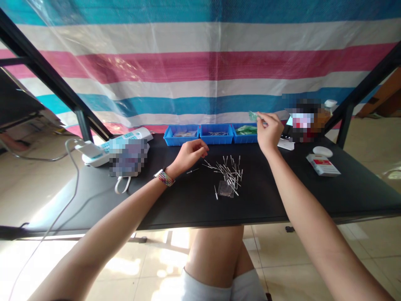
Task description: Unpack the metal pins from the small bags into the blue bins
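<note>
My right hand (pixel 270 130) is raised by the right blue bin, its fingertips pinching a small green plastic bag (pixel 253 116). Over the table, in front of the left and middle bins, my left hand (pixel 189 155) has its fingers curled in; whatever they may hold is hidden. A loose pile of silver blind rivets (pixel 230 172) lies between the hands. At the pile's front edge is a small transparent bag (pixel 226 189) with rivets in or under it. One single rivet (pixel 216 192) lies left of that bag, another (pixel 192 171) beside my left wrist.
Three blue bins stand in a row: the left bin (pixel 169 141) holds transparent bags, the middle bin (pixel 216 139) rivets, the right bin (pixel 244 139) green bags. A power strip (pixel 125 138) is at left. Right are a cigarette-type box (pixel 322 165) and a white oval object (pixel 322 151).
</note>
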Available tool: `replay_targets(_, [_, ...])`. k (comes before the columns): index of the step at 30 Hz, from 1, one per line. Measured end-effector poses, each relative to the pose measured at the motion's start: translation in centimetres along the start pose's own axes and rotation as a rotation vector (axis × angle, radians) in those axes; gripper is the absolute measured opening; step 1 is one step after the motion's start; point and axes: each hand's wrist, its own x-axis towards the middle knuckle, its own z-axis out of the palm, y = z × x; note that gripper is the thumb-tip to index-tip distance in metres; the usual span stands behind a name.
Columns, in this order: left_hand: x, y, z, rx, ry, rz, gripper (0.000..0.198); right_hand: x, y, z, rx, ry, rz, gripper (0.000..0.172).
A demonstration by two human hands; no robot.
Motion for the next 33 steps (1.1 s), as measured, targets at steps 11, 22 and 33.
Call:
replay_targets(11, [-1.8,3.7,1.1,0.257,-0.639,0.402,0.008,-2.0,0.4,1.2,-0.332,-0.215,0.0,0.037])
replay_targets(22, [-3.8,4.5,3.7,0.55,-0.617,0.625,0.017,-2.0,-0.6,1.3,-0.265,-0.174,-0.064,0.042])
replay_targets(33, [-3.3,3.6,3.1,0.59,-0.461,0.657,0.009,-2.6,-1.6,2.1,-0.199,-0.22,-0.055,0.04])
